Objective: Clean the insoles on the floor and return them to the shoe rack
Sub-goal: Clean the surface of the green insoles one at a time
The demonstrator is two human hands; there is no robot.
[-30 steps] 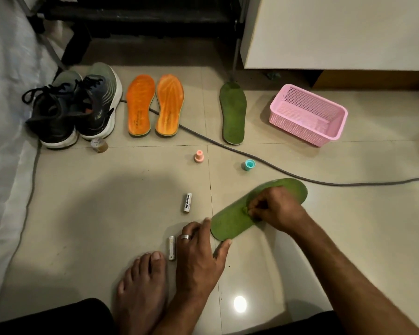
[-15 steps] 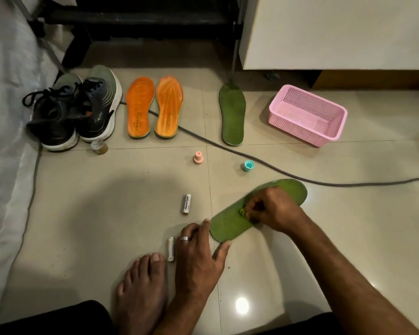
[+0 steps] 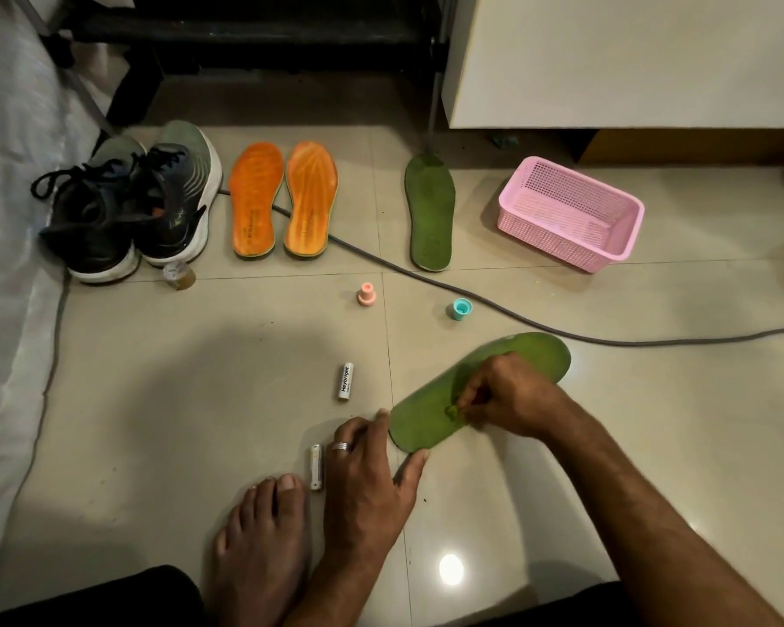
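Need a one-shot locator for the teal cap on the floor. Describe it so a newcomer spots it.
Start at the pink basket on the floor's far right, then come nearer, to the grey cable crossing the tiles. The teal cap stands just on the near side of that cable. The similar cap to its left is pink.

Home floor: bed edge, sneakers.

The left hand pins a green insole to the floor; the right hand pinches what looks like a small green wad against it.
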